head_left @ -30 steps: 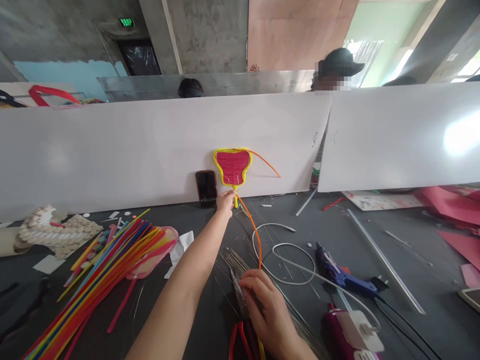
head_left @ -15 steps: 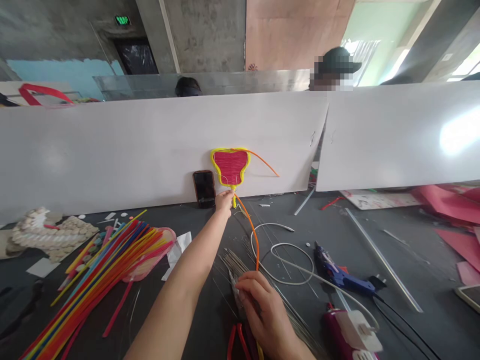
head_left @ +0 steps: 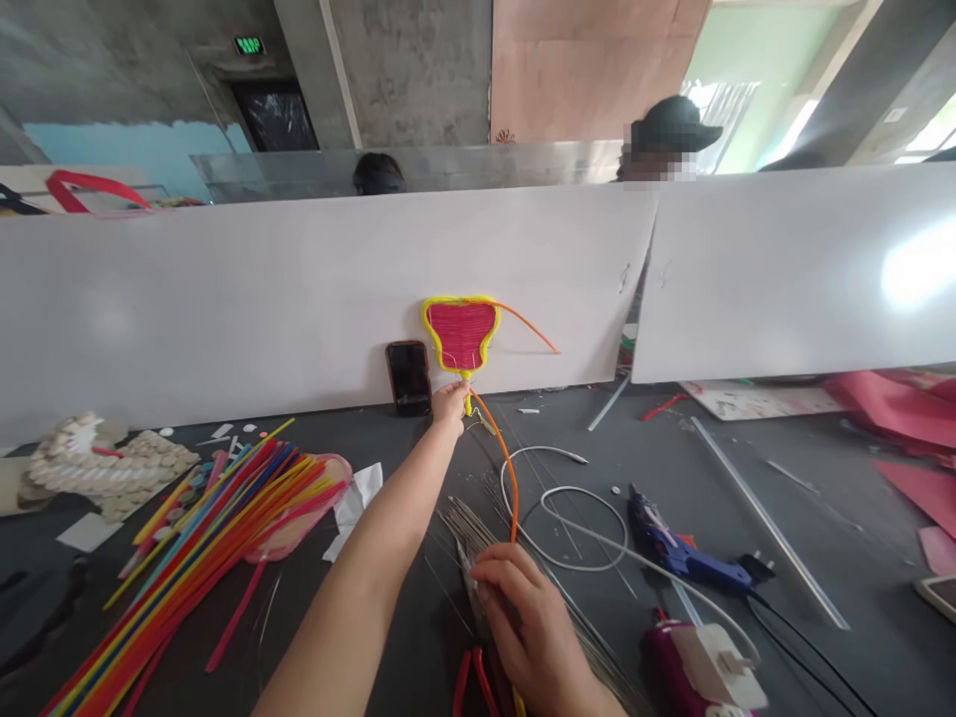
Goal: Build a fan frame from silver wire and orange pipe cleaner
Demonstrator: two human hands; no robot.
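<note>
My left hand (head_left: pixel 450 403) is closed on the yellow handle of a small fan-shaped piece (head_left: pixel 463 337), held upright before the white board. Fuzzy yellow edging frames its dark red, ribbed middle, and thin loose threads show at its lower part. One orange strand (head_left: pixel 530 327), like a pipe cleaner, sticks out from its top right. A second orange pipe cleaner (head_left: pixel 510 468) curves from the handle down to my right hand (head_left: pixel 527 617), whose bent fingers are closed around its lower end; that end is hidden. Red-handled pliers (head_left: pixel 478 677) lie beside and partly under the right hand.
Pipe cleaners (head_left: pixel 216 548) in many colours lie at left. A phone (head_left: pixel 408 378) leans on the white board (head_left: pixel 224 309). Thin wires (head_left: pixel 470 523), a white cable (head_left: pixel 590 568), a blue glue gun (head_left: pixel 687 553) and a charger (head_left: pixel 717 652) sit right. Two people are behind the board.
The whole view has shifted very slightly. Both hands keep their holds, and the fan-shaped piece stays in about the same place.
</note>
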